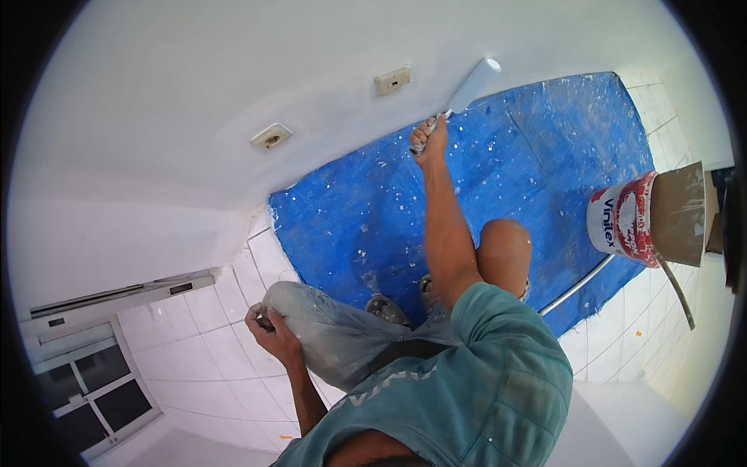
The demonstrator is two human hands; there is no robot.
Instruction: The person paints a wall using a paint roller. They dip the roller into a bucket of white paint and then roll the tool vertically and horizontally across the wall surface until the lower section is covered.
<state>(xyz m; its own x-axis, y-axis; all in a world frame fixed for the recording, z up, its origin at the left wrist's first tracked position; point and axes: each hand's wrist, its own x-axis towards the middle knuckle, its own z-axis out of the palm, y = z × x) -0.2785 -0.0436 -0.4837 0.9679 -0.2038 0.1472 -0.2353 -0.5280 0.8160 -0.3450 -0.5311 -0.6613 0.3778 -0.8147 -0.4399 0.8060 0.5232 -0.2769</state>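
My right hand (429,140) grips the handle of a paint roller (475,84), whose pale sleeve lies against the bottom of the white wall (327,87), just above the blue sheet (379,210). My left hand (273,331) hangs beside my bent left knee (303,306), its fingers loosely curled. Nothing shows in it. I am low over the sheet, knees bent, with my sandalled feet (388,309) on or at its near edge.
A cream wall socket (271,136) and another outlet plate (393,81) sit on the wall. To the right stands a Vinilex paint pail (621,219) with a brown board (677,213) in its mouth. A pole (578,285) lies beside it. White floor tiles (204,350) border the sheet.
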